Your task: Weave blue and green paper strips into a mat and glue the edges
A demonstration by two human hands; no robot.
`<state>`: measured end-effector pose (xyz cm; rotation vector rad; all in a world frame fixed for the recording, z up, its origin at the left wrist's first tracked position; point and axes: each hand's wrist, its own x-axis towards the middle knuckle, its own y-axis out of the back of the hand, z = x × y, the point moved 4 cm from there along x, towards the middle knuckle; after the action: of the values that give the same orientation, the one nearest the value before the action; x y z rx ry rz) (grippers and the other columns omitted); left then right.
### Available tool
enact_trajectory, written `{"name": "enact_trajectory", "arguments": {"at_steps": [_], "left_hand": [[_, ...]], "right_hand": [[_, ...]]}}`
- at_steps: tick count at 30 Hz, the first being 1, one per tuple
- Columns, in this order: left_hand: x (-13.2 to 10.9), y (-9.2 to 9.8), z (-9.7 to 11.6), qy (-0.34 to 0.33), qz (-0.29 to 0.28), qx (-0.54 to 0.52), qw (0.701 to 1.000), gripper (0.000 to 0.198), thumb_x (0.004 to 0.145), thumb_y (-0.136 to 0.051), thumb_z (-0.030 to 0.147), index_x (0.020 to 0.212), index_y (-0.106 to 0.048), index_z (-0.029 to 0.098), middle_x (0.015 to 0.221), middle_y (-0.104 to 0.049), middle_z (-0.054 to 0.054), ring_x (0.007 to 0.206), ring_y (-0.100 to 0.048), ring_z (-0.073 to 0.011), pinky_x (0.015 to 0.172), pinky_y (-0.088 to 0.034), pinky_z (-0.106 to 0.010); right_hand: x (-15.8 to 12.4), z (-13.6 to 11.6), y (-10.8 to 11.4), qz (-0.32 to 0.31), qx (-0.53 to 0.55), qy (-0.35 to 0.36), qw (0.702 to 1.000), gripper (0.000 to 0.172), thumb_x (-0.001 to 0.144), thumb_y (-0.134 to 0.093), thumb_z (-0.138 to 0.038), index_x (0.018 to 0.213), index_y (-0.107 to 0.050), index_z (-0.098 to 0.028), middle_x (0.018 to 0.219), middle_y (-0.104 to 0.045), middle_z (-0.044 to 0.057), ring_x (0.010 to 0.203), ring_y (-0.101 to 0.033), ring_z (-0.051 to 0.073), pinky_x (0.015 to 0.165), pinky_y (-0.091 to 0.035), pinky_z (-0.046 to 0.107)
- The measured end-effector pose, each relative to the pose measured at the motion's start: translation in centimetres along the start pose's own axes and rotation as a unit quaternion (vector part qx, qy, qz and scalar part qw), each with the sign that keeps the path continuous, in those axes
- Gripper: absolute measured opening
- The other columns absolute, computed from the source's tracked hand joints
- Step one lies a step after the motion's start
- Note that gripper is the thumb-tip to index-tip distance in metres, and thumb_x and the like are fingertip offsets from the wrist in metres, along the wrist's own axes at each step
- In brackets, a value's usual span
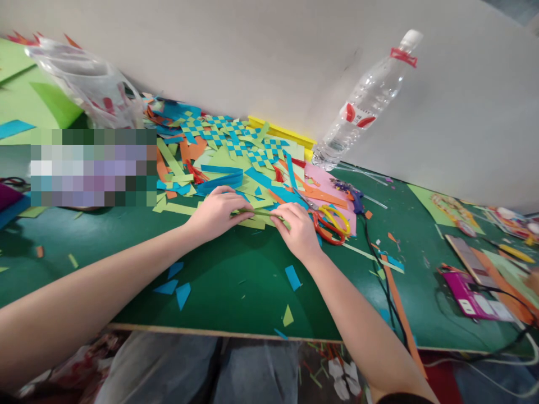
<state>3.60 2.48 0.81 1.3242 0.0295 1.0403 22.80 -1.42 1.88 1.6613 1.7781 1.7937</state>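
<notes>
A thin green paper strip [263, 212] is stretched between my two hands, just above the near side of the paper pile. My left hand [219, 213] pinches its left end, and my right hand [297, 227] pinches the right end with thumb and fingers. Right beside my right hand lie scissors [334, 223] with red and yellow handles. Behind the hands are folded blue paper strips [221, 178] and woven blue-and-green checkered paper pieces [227, 137].
A tall plastic bottle [368, 101] leans by the wall. A glue gun [356, 199] trails a black cord. At left stands a plastic bag [92, 84]; at right lies a purple power bank [467, 294]. Paper scraps [183, 294] dot the green table [244, 303].
</notes>
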Motion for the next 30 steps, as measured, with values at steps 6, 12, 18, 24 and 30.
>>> {"name": "enact_trajectory", "arguments": {"at_steps": [6, 12, 18, 24, 30], "left_hand": [[-0.03, 0.09, 0.09, -0.003, 0.011, 0.005, 1.000, 0.024, 0.095, -0.053, 0.037, 0.086, -0.069, 0.022, 0.086, -0.075, 0.000, 0.078, -0.067, -0.0164, 0.095, -0.040, -0.036], [-0.03, 0.11, 0.03, 0.009, 0.018, 0.004, 1.000, 0.026, 0.095, -0.051, 0.037, 0.087, -0.070, 0.022, 0.085, -0.075, 0.000, 0.077, -0.067, -0.0167, 0.094, -0.042, -0.036], [-0.11, 0.03, -0.22, 0.029, 0.015, 0.004, 0.999, 0.031, 0.096, -0.047, 0.041, 0.089, -0.071, 0.022, 0.085, -0.075, -0.002, 0.076, -0.066, -0.0178, 0.094, -0.043, -0.038], [-0.14, -0.05, -0.38, 0.039, 0.007, 0.014, 0.999, 0.033, 0.096, -0.047, 0.043, 0.089, -0.071, 0.022, 0.085, -0.075, -0.002, 0.078, -0.065, -0.0180, 0.094, -0.044, -0.038], [-0.14, -0.04, -0.40, 0.046, 0.006, 0.010, 0.999, 0.034, 0.096, -0.046, 0.043, 0.089, -0.071, 0.022, 0.083, -0.075, -0.003, 0.076, -0.065, -0.0181, 0.096, -0.044, -0.038]], "right_hand": [[-0.05, 0.08, -0.05, 0.003, -0.005, -0.003, 1.000, 0.013, 0.094, -0.055, -0.028, 0.096, -0.065, -0.020, 0.093, -0.069, 0.006, 0.091, -0.062, 0.021, 0.082, -0.049, 0.037], [-0.21, 0.41, -0.26, 0.006, -0.004, -0.023, 1.000, 0.016, 0.094, -0.055, -0.032, 0.103, -0.063, -0.021, 0.095, -0.071, 0.006, 0.093, -0.063, 0.022, 0.087, -0.049, 0.039], [-0.29, 0.60, -0.23, 0.006, -0.009, -0.032, 0.999, 0.016, 0.093, -0.055, -0.031, 0.102, -0.063, -0.020, 0.091, -0.071, 0.006, 0.088, -0.064, 0.022, 0.085, -0.049, 0.038], [-0.36, 0.73, -0.26, 0.004, -0.023, -0.050, 0.998, 0.015, 0.093, -0.056, -0.032, 0.100, -0.064, -0.021, 0.089, -0.070, 0.006, 0.087, -0.063, 0.022, 0.084, -0.049, 0.038], [-0.38, 0.90, -0.22, 0.010, -0.034, -0.064, 0.997, 0.017, 0.092, -0.057, -0.036, 0.099, -0.065, -0.022, 0.086, -0.070, 0.005, 0.083, -0.064, 0.022, 0.083, -0.049, 0.037]]}}
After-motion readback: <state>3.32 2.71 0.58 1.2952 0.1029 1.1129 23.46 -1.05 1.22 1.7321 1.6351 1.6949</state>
